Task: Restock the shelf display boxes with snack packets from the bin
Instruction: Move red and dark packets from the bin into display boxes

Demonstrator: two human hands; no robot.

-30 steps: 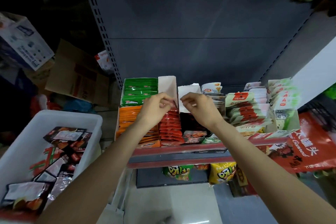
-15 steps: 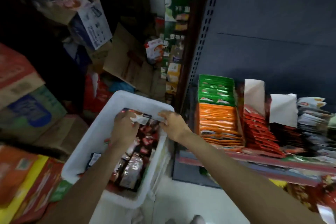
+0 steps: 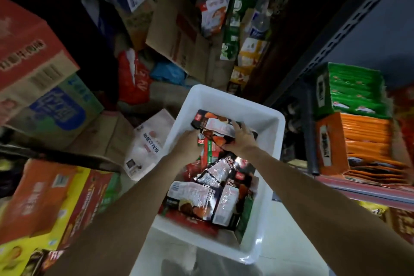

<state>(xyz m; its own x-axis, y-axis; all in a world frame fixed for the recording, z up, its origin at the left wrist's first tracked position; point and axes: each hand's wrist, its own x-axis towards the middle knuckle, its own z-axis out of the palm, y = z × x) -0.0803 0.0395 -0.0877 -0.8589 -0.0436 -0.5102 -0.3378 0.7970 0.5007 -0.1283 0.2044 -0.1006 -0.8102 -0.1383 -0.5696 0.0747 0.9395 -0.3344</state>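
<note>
Hands are off the shelf now, both down in the white bin (image 3: 264, 119): left hand (image 3: 187, 144) and right hand (image 3: 240, 139) gripping dark snack packets (image 3: 215, 126), next refill begun.

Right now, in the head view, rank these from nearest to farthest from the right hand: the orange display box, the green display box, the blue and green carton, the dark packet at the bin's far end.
From the right hand:
1. Dark packet, under its fingers in the white bin.
2. Orange display box, right, on the shelf.
3. Green display box, right, behind the orange one.
4. Blue and green carton, far left.
</note>
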